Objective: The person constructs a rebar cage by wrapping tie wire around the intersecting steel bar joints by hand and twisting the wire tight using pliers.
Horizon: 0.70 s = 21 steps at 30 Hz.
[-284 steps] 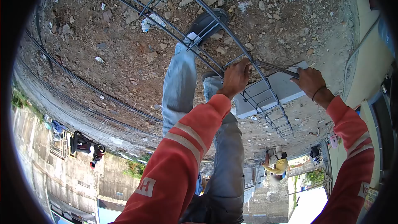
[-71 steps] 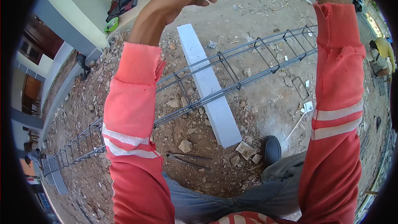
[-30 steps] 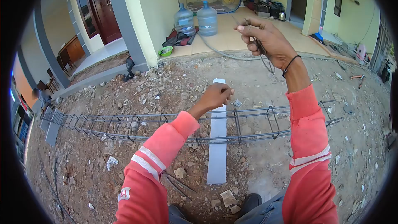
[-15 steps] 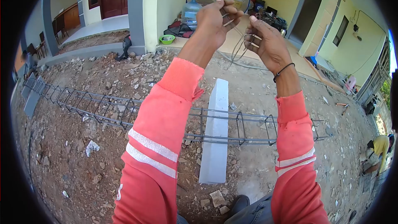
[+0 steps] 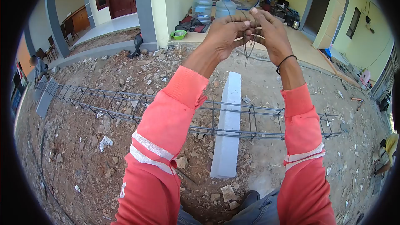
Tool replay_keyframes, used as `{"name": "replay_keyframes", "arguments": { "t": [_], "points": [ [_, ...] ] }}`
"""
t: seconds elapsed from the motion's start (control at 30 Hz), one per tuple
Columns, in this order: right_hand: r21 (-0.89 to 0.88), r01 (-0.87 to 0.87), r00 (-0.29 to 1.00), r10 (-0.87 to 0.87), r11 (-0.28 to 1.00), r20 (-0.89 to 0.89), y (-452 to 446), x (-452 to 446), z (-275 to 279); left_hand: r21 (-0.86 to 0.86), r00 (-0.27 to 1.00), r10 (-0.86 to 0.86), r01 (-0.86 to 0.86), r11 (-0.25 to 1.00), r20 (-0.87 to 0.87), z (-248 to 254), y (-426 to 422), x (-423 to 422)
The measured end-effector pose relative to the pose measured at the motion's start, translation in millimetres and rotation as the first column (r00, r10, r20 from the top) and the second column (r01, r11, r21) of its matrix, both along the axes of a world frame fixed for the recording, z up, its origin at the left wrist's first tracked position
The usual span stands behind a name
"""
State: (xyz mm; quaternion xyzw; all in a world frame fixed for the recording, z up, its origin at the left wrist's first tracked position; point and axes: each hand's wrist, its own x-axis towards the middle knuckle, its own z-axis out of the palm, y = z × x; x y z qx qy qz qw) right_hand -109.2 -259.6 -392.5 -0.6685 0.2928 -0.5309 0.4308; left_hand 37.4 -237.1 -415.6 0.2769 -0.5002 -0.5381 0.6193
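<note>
Thin wire (image 5: 249,49) hangs in loops between my two raised hands, which meet at the fingertips. My left hand (image 5: 225,35) is closed on the wire, thumb against fingers. My right hand (image 5: 270,31), with a black band at the wrist, also pinches the wire. Below and beyond my forearms, a long cage of steel bars (image 5: 253,121) lies across a pale block (image 5: 228,141). The cage's far left end rests on another grey block (image 5: 46,98).
Pincers (image 5: 186,178) lie partly hidden by my left sleeve. Water bottles (image 5: 202,7) and a green basin (image 5: 178,35) stand near the porch. A person (image 5: 39,67) is at far left, another (image 5: 387,152) at right. Stones litter the ground.
Half a second ago my hands were apart; now they meet around the wire. One second ago my left hand was low over the cage and has since risen beside my right.
</note>
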Motion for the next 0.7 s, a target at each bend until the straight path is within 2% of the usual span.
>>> {"name": "replay_keyframes", "arguments": {
  "t": [0.03, 0.07, 0.1, 0.13, 0.17, 0.23, 0.27, 0.4, 0.5, 0.57, 0.7],
  "points": [
    [0.11, -0.019, 0.993, 0.005, 0.994, 0.122, 5.2, 1.2, 2.9, -0.019, 0.991, 0.043, -0.045, 0.999, -0.123, 0.5, -2.0, -0.1],
    [0.11, -0.02, 0.993, 0.007, 0.994, 0.119, 6.2, -0.8, 4.3, -0.007, 0.975, 0.015, -0.017, 1.0, -0.224, 3.3, -6.4, 3.9],
    [0.162, -0.104, 0.994, 0.096, 0.981, 0.061, 6.4, -4.9, 5.9, -0.008, 0.974, 0.017, -0.019, 1.0, -0.226, 4.1, -9.5, 7.1],
    [0.216, -0.184, 0.983, 0.186, 0.959, 0.01, 5.9, -8.3, 7.8, -0.049, 0.942, 0.014, -0.032, 0.998, -0.336, 5.3, -12.9, 10.3],
    [0.212, -0.185, 0.982, 0.188, 0.959, 0.01, 4.6, -10.4, 7.0, -0.089, 0.897, 0.005, -0.05, 0.995, -0.441, 8.4, -13.3, 13.4],
    [0.151, -0.296, 0.94, 0.315, 0.943, -0.13, 0.2, -12.6, -1.1, -0.095, 0.894, -0.02, -0.025, 0.995, -0.448, 12.4, -13.2, 19.9],
    [0.109, -0.316, 0.939, 0.327, 0.942, -0.105, 0.2, -11.6, -3.7, -0.07, 0.868, 0.017, -0.06, 0.996, -0.495, 14.2, -12.3, 20.6],
    [0.107, -0.191, 0.974, 0.202, 0.976, -0.099, -2.3, -8.1, -3.0, 0.015, 0.782, 0.117, -0.136, 0.991, -0.612, 18.0, -10.6, 23.0],
    [0.084, -0.167, 0.985, 0.169, 0.982, -0.022, -7.3, -6.7, -2.5, 0.042, 0.761, 0.154, -0.165, 0.985, -0.63, 17.2, -9.5, 24.0],
    [0.066, -0.397, 0.91, 0.384, 0.915, 0.157, -14.5, -8.7, -3.8, 0.034, 0.764, 0.151, -0.167, 0.985, -0.627, 16.6, -8.6, 25.5],
    [-0.012, -0.431, 0.879, 0.422, 0.903, 0.223, -16.2, -8.8, -6.2, 0.014, 0.748, 0.092, -0.11, 0.994, -0.657, 15.6, -7.8, 25.4]
  ]
}}
